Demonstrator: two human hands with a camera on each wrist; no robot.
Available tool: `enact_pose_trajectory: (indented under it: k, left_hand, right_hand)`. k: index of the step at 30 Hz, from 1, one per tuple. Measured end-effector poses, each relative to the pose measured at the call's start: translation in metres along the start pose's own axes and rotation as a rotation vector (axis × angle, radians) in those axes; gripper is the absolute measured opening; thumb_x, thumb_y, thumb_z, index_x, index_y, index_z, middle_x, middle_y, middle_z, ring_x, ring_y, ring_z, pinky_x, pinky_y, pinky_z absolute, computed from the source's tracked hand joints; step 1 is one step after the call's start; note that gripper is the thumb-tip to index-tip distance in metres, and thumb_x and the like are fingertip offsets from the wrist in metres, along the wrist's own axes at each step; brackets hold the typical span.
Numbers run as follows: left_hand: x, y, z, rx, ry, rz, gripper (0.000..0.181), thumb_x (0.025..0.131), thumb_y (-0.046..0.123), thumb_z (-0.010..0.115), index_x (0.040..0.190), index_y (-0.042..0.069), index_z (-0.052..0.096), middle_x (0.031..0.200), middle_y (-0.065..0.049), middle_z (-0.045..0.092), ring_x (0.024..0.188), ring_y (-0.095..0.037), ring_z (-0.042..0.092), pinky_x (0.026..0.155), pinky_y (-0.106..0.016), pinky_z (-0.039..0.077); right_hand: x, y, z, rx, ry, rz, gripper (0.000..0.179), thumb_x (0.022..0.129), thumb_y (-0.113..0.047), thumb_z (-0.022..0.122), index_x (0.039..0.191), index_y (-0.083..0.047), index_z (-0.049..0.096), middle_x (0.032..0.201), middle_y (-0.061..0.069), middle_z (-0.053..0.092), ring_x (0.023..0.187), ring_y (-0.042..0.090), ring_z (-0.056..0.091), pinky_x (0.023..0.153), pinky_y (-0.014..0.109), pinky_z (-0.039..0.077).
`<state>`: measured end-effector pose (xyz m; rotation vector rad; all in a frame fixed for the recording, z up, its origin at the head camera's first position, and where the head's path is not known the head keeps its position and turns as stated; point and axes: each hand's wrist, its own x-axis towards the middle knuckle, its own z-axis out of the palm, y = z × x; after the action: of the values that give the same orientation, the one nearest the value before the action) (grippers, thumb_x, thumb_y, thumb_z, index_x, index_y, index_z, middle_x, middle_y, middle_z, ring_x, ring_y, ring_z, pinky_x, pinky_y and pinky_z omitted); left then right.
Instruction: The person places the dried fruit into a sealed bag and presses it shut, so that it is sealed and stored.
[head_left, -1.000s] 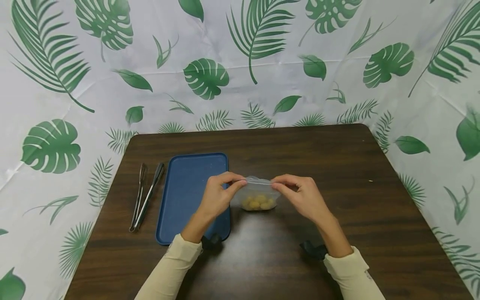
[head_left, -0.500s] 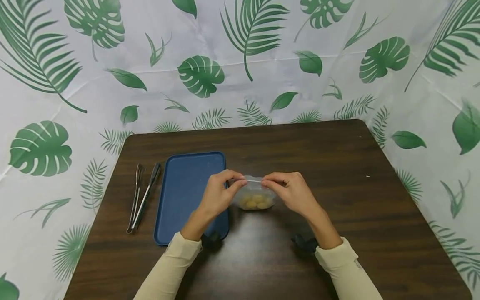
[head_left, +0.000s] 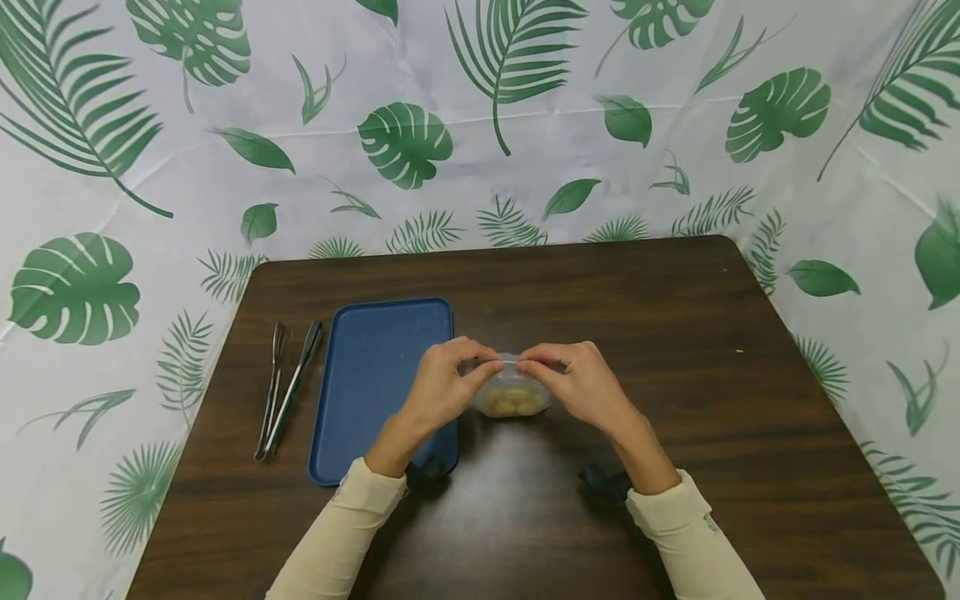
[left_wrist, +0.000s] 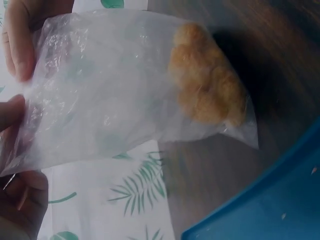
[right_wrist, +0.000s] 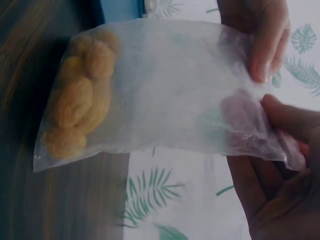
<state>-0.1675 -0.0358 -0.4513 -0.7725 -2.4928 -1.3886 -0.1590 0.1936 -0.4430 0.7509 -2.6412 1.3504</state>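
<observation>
A clear zip bag [head_left: 513,389] hangs close over the table, with several golden-brown rounded pieces [right_wrist: 82,95] gathered at its bottom. My left hand [head_left: 442,379] pinches the left part of the bag's top edge between thumb and fingers. On the same edge, my right hand [head_left: 581,382] pinches further right, and the fingertips of both hands are close together at the middle. In the left wrist view the upper part of the bag [left_wrist: 110,85] is see-through and holds none of the pieces. Fingers behind the bag's top edge are partly hidden.
A blue tray [head_left: 378,367] lies left of the bag, partly under the left forearm. Metal tongs [head_left: 288,400] rest further left, arms spread. The brown wooden table [head_left: 675,333] meets a white leaf-patterned cloth [head_left: 315,158] behind.
My right hand has slid left along the bag's top edge, toward my left hand, which stays at its place on the bag. The head view has shifted slightly.
</observation>
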Motion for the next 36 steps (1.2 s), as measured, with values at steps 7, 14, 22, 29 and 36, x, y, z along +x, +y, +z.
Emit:
enact_pose_trajectory:
  k: [7,14,22,29,36]
  left_hand:
    - [0.003,0.01,-0.004,0.079,-0.068,0.035,0.009,0.092,0.017,0.078,0.098,0.01,0.081,0.091,-0.003,0.076,0.071,-0.011,0.059,0.064,-0.026,0.045]
    - [0.002,0.014,-0.005,0.16,-0.052,0.133,0.007,0.093,0.016,0.077,0.097,0.01,0.08,0.09,-0.001,0.076,0.071,-0.011,0.061,0.063,-0.024,0.046]
    - [-0.004,0.013,-0.004,0.24,-0.029,0.249,0.006,0.092,0.016,0.078,0.094,0.01,0.079,0.085,0.0,0.075,0.07,-0.011,0.062,0.06,-0.022,0.047]
    - [-0.006,0.014,-0.006,0.276,-0.028,0.275,0.005,0.089,0.016,0.081,0.091,0.011,0.08,0.084,0.0,0.076,0.076,-0.011,0.067,0.063,-0.024,0.051]
    - [-0.006,0.011,-0.012,0.283,-0.018,0.279,0.008,0.092,0.02,0.079,0.091,0.012,0.079,0.084,0.001,0.075,0.075,-0.011,0.066,0.062,-0.024,0.05]
  right_hand:
    - [0.002,-0.004,0.0,0.024,-0.035,0.023,0.016,0.099,-0.021,0.071,0.108,-0.012,0.081,0.103,0.0,0.081,0.091,0.013,0.076,0.082,0.036,0.061]
    - [0.002,-0.003,0.004,0.034,-0.023,-0.033,0.013,0.099,-0.02,0.071,0.105,-0.014,0.081,0.1,-0.002,0.081,0.09,0.013,0.076,0.079,0.033,0.061]
    - [-0.007,0.002,0.004,0.036,0.021,-0.092,0.011,0.095,-0.013,0.074,0.102,-0.013,0.083,0.097,0.0,0.081,0.087,0.013,0.077,0.076,0.029,0.061]
    - [-0.01,0.002,0.001,0.027,0.018,-0.103,0.011,0.094,-0.013,0.075,0.102,-0.01,0.083,0.097,-0.001,0.081,0.085,0.012,0.077,0.074,0.028,0.06]
    - [-0.014,0.005,-0.008,0.042,0.006,-0.082,0.011,0.095,-0.013,0.075,0.103,-0.016,0.083,0.096,-0.003,0.081,0.083,0.01,0.075,0.074,0.025,0.058]
